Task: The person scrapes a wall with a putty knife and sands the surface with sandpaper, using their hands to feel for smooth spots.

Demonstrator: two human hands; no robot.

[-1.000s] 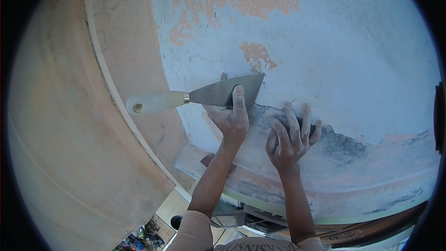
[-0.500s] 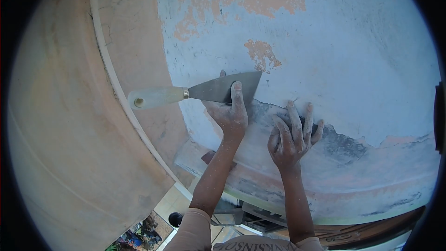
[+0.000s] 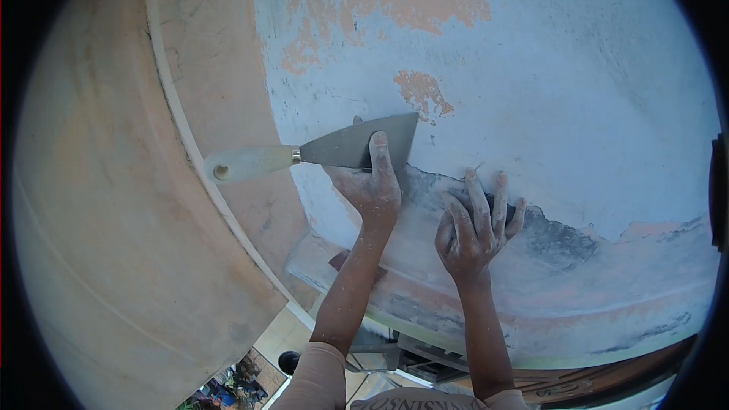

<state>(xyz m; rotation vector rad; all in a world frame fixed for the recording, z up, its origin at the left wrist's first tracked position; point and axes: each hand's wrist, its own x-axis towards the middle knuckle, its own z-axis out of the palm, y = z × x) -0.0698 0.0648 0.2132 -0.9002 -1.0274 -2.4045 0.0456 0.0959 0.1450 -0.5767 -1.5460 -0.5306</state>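
Observation:
A putty knife [image 3: 334, 144] with a wide metal blade and a pale handle lies sideways in my left hand [image 3: 372, 182]. My thumb presses on the blade from the front, and the handle points left. To the right, my right hand [image 3: 474, 235] rests against the wall [image 3: 547, 121] with its dusty fingers spread, over a dark rough edge where the coating is broken. White dust covers both hands. Whitish coating with peach patches shows above them.
A reddish-brown piece [image 3: 339, 260] sits on the ledge [image 3: 425, 288] behind my left forearm. Farther down are a dark round container [image 3: 288, 362], a pile of mixed items [image 3: 231, 387] and brown furniture [image 3: 592, 383]. A curved beige surface [image 3: 114, 182] fills the left.
The putty knife and my left hand have shifted slightly left in view. My right hand also appears a little farther left and lower, still spread on the wall.

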